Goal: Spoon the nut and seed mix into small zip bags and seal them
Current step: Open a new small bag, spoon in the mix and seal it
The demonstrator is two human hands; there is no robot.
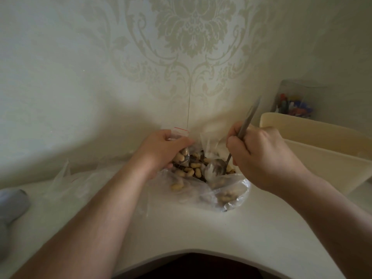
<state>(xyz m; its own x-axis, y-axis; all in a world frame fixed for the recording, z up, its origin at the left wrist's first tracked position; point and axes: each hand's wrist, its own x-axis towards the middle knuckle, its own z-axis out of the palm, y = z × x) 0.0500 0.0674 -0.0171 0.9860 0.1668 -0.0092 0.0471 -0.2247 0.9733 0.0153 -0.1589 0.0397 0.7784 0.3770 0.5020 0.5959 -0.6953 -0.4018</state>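
A grey rounded fabric object [12, 206] is cut off by the left edge, the cream plastic tub [314, 150] runs off the right edge, and the coloured contents of the clear plastic container [296, 101] blur beyond telling.

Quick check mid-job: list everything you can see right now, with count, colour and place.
small zip bag: one, clear with a red line at its top, partly filled, held above the table at centre.
large bag of nut and seed mix: one, clear, pale nuts and dark seeds, open on the table at centre.
spoon: one, metal, bowl inside the large bag.
empty plastic bags: clear, count unclear, on the table at left.
tub: one, cream, at right.
clear container: one, coloured items inside, behind the tub.
grey object: one, left edge.
table: one, white.
left hand: holds the small zip bag.
right hand: grips the spoon handle.
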